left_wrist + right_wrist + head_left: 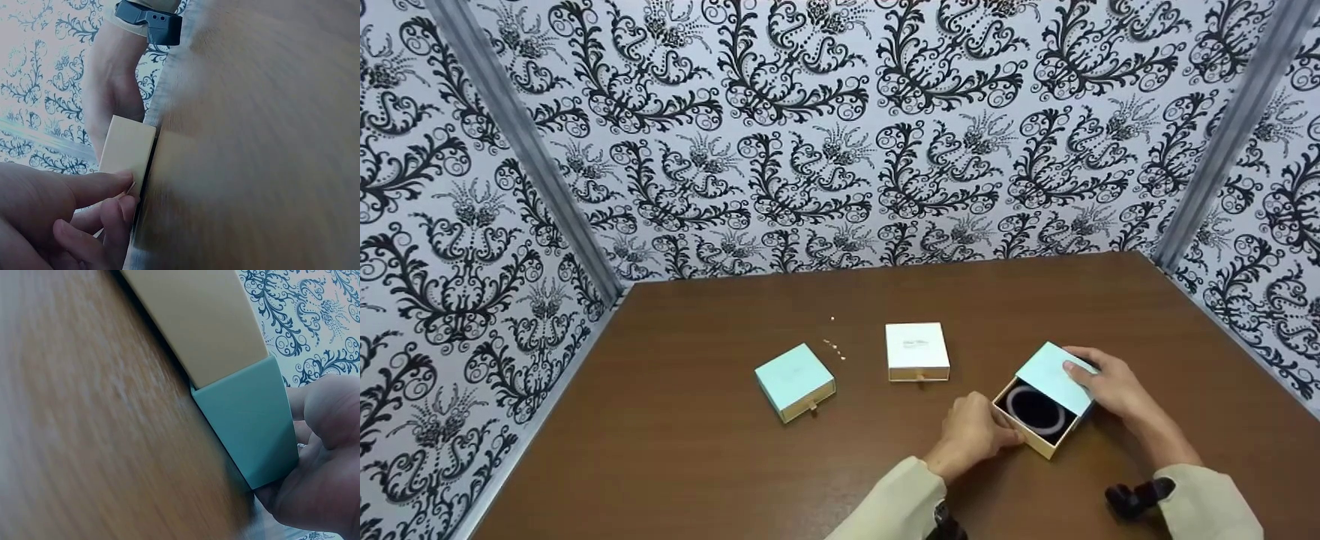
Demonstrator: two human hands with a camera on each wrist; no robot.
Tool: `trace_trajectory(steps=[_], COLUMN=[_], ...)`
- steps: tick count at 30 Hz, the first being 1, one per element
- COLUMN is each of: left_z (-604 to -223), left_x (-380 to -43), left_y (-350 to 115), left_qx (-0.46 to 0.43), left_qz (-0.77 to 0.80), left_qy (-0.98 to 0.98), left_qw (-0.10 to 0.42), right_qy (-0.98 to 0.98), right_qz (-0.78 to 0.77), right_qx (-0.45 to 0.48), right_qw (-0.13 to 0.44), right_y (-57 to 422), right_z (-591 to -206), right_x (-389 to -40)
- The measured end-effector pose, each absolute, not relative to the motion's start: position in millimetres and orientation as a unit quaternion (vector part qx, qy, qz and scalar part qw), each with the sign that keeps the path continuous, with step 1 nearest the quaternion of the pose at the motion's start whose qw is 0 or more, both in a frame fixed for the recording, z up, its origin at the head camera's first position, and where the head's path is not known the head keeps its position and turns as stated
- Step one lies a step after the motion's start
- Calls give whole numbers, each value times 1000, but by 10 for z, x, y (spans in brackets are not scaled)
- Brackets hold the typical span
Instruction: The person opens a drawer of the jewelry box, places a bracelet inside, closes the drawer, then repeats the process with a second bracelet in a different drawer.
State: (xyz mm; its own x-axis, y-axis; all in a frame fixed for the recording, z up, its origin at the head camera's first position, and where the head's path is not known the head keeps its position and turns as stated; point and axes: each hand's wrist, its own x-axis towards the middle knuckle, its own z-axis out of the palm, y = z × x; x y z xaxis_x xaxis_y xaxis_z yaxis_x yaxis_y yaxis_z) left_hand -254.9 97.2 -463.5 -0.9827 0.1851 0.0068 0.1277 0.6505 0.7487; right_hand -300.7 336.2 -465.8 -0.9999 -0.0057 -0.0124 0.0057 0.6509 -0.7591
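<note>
A turquoise drawer box (1057, 375) lies on the right side of the table, its gold inner tray (1046, 448) slid partway out. Inside the black-lined tray shows a pale grey ring (1057, 429), shaped like a bangle. My left hand (971, 427) is at the tray's front, and in the left wrist view its thumb and finger pinch a small pull tab (131, 188) there. My right hand (1117, 386) grips the turquoise sleeve (247, 422) at its far end, thumb on top and the other fingers mostly hidden behind it.
A white drawer box (917, 349) sits near the middle of the table, closed. Another turquoise box (795, 379), also closed, stands to its left with its tab facing forward. Several small pale bits (834, 346) lie between them. Patterned walls (840, 150) border the table.
</note>
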Motion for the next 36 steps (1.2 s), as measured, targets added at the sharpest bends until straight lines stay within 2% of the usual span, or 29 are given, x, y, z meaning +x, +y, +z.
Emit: trace_trajectory(steps=[12, 19, 36], left_z=[-4631, -4652, -4660], left_x=[-2529, -2514, -2539], left_y=[976, 1001, 1015], left_qx=[92, 97, 107], left_qz=[421, 462, 468], left_qy=[902, 880, 875], left_qw=[35, 51, 60], right_qy=[909, 912, 906], right_qz=[-416, -411, -423], right_qx=[-2, -4, 4], right_qw=[3, -4, 11], right_y=[3348, 3353, 3351], right_z=[-4651, -4652, -4663], right_x=[-3017, -3018, -3005])
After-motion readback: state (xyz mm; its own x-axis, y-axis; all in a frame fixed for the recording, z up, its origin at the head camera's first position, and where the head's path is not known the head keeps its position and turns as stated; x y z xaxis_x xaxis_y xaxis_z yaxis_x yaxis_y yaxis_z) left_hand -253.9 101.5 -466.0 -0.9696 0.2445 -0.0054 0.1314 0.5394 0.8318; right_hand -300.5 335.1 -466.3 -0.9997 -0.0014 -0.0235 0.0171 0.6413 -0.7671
